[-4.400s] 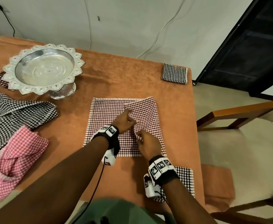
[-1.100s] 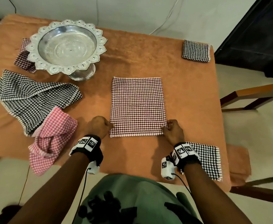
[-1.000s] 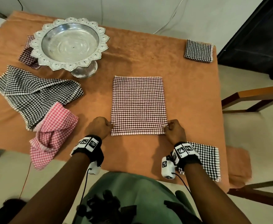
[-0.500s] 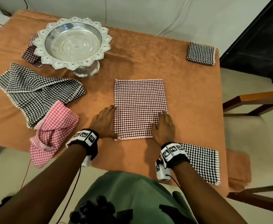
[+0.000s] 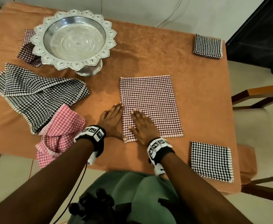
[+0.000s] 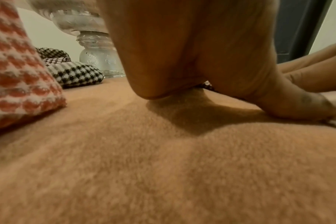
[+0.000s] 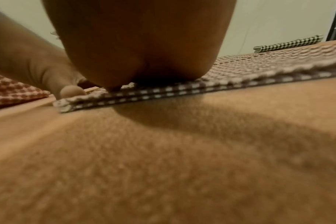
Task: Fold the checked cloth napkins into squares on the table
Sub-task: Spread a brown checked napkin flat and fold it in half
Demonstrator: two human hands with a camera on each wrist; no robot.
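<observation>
A maroon checked napkin (image 5: 153,101), folded into a rectangle, lies flat in the middle of the orange table (image 5: 148,50). My right hand (image 5: 143,125) presses flat on its near left part, fingers straight. My left hand (image 5: 112,120) lies flat on the table along the napkin's left edge, thumb at the near left corner. In the right wrist view the napkin's layered edge (image 7: 163,91) shows under my palm. Two folded black checked squares lie at the near right (image 5: 210,161) and the far right corner (image 5: 207,46).
A silver pedestal bowl (image 5: 74,38) stands at the far left, with a small maroon cloth (image 5: 27,50) partly under it. An unfolded black checked napkin (image 5: 35,94) and a pink checked one (image 5: 59,133) lie at the left. A wooden chair (image 5: 258,94) stands to the right.
Both hands let go of the napkin's near corners and went flat. The right hand slid left across the napkin; the left hand lay down along its left edge.
</observation>
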